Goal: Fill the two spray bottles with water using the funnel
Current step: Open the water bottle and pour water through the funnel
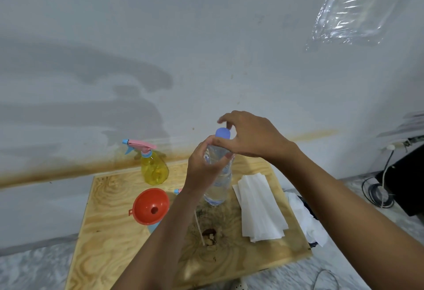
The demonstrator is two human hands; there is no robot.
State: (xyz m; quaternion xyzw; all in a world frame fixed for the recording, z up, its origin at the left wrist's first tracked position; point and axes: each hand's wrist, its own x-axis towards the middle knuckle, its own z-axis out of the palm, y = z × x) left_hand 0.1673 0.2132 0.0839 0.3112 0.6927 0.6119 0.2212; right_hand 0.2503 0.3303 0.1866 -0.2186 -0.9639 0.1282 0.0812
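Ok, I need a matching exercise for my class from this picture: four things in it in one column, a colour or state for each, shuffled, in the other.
1. funnel
2. spray bottle
3. water bottle
4. paper towels

a. white, lying flat
b. orange, mouth upward
c. gripped by the left hand, right hand curled over its blue cap
d. yellow, standing upright

Pairs: 1-b, 2-d, 3-c, 4-a.

A plywood table (110, 255) is carrying a yellow spray bottle (154, 170), a funnel-topped blue bottle (152, 227), a water bottle (218, 186), folded white paper (259, 207) and a thin white stick (199, 230).
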